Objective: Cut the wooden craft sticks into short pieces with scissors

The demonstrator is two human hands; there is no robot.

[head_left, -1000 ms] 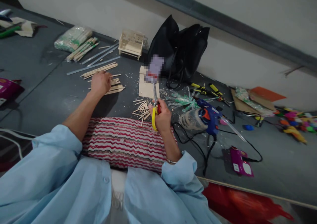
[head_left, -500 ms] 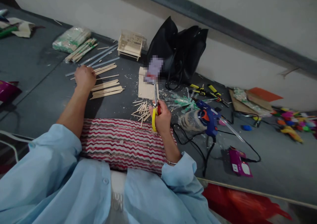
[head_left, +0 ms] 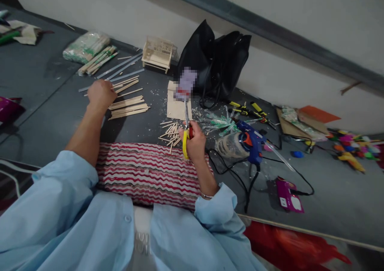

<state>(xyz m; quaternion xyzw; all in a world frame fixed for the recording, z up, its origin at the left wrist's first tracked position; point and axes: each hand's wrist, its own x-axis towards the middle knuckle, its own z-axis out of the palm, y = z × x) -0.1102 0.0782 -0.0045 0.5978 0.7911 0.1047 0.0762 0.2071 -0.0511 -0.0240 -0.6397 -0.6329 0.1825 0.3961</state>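
My left hand [head_left: 100, 93] is reached out to the left, its fingers curled shut over the left end of a bundle of long wooden sticks [head_left: 127, 84]. More stick piles [head_left: 129, 107] lie just right of it. My right hand [head_left: 196, 143] grips scissors [head_left: 186, 137] with yellow and red handles, blades pointing up and away. Short cut stick pieces [head_left: 170, 132] lie just left of the scissors. A red and white striped cloth [head_left: 150, 171] is spread in front of me between my arms.
A black bag [head_left: 216, 61] and a small wooden model house [head_left: 158, 53] stand by the wall. A blue glue gun [head_left: 252, 143] with black cables, a purple box [head_left: 286, 195], pliers [head_left: 249, 109], cardboard [head_left: 176, 105], stick packets [head_left: 87, 47] and colourful toys [head_left: 351, 153] lie on the grey floor.
My left hand moved left and slightly away, from the nearer stick piles to the end of the farther bundle. My right hand with the scissors stayed nearly still.
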